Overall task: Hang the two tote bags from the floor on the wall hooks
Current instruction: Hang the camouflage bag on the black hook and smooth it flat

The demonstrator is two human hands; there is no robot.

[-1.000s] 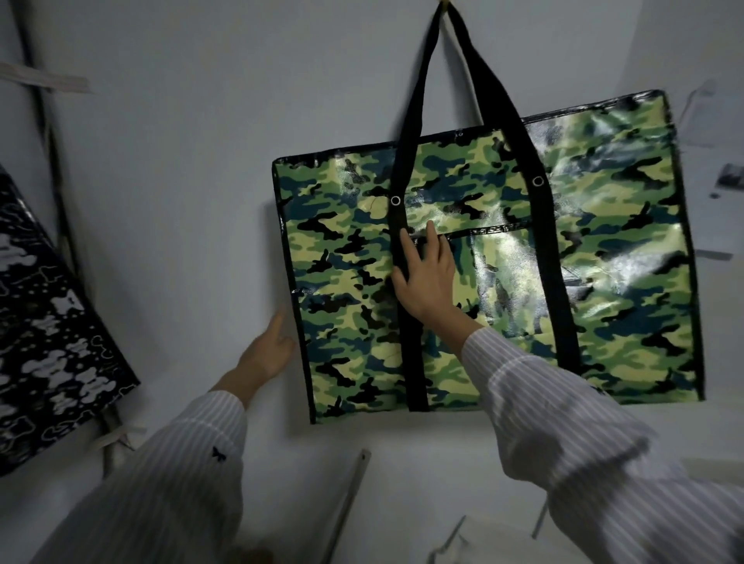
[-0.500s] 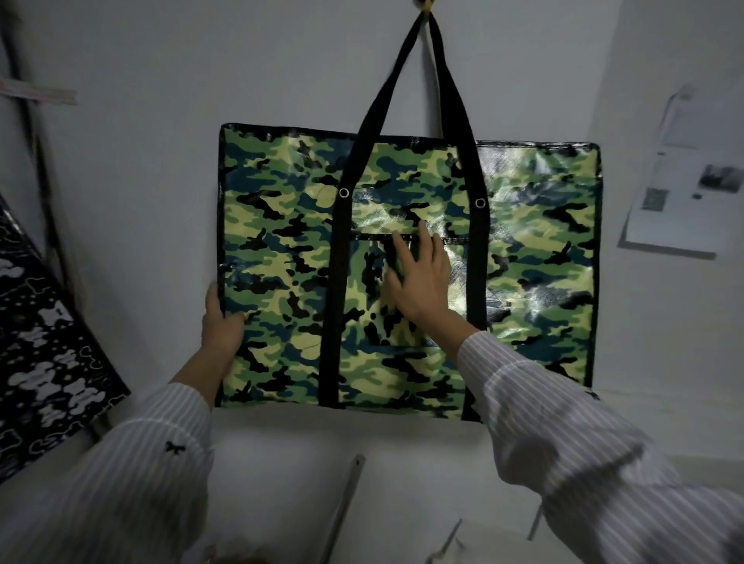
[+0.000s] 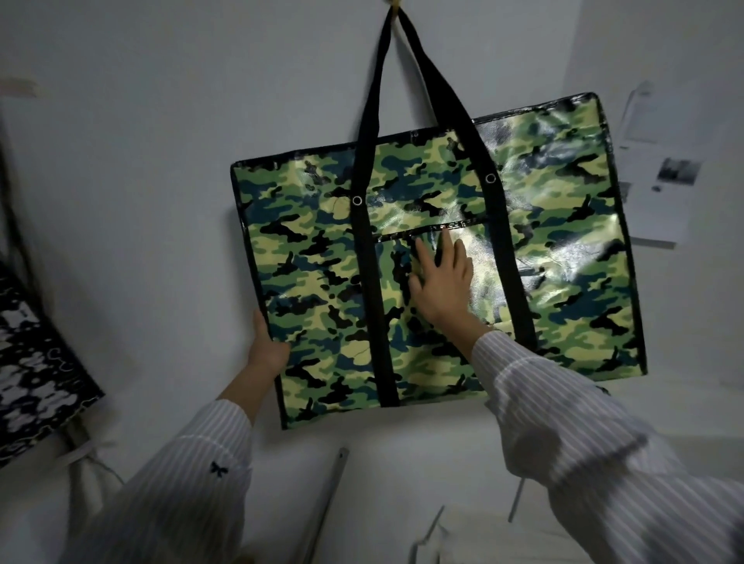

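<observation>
Camo tote bag (image 3: 439,277) hangs tilted on the wall by its black straps (image 3: 402,80) from a hook (image 3: 394,5) at frame top. Black-and-white bag (image 3: 36,362) at left is cut off; can't tell if hung. Right hand (image 3: 443,282) spread flat on the front, left hand (image 3: 267,346) gripping the side edge, probably levelling.

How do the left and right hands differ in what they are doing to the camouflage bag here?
The left hand grips the left edge of the camouflage tote bag, fingers curled around it; the right hand lies flat and open on the bag's front, just below the pocket seam. The left hand sits low at the side; the right hand sits higher, between the two black straps. Both touch the bag, which hangs tilted from the wall hook, and both arms wear striped sleeves.
</observation>
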